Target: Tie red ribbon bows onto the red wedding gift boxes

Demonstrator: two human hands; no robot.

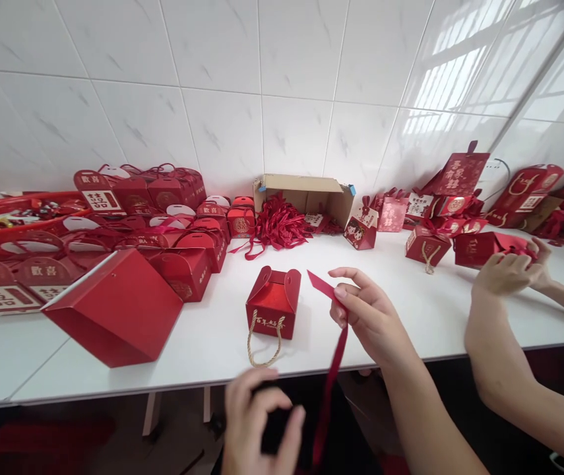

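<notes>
Between thumb and fingers, my right hand (363, 310) pinches a red ribbon (337, 356) near one end; its slanted tip points up and left, and the long part hangs below the table edge. My left hand (262, 422) is low in front of the table, fingers curled apart and slightly blurred, with nothing seen in it. Just beyond it stands a small red gift box (272, 303) with gold lettering. A twisted rope handle (264, 363) droops from the box's front toward the table edge.
Many red gift boxes (177, 264) crowd the left, beside a red basket (24, 227) of wrapped sweets. A larger red box (118, 307) lies tilted nearby. Behind, a cardboard box (306, 181) spills ribbons (282, 224). At right, another person's hands (512, 264) handle a red box (482, 249).
</notes>
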